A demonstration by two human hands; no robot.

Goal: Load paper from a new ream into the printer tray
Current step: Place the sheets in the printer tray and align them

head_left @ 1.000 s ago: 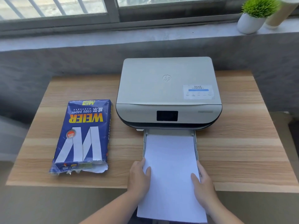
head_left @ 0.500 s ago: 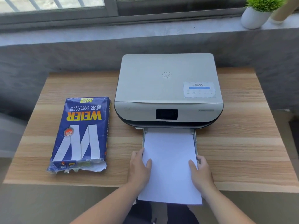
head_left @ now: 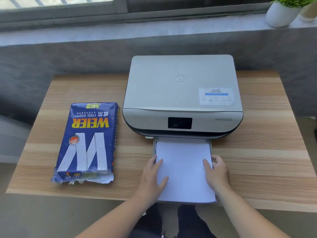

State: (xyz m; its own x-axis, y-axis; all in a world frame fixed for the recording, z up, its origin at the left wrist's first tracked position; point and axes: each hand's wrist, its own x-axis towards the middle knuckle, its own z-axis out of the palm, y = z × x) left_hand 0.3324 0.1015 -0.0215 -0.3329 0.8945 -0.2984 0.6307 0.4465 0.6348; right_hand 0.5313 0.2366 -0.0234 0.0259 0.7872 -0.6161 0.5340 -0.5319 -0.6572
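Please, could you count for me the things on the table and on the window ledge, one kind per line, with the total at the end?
Printer: 1
Stack of white paper in the printer tray: 1
Opened ream of copy paper: 1
Potted plant on the ledge: 1
Beige object beside the plant, cut off by the frame: 1
Total: 5

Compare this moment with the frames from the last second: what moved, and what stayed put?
The paper stack has slid farther into the printer tray, toward the printer; less of it overhangs the table edge. Both hands, left and right, advanced with it, keeping hold of its sides. The opened ream, printer and table are unchanged.
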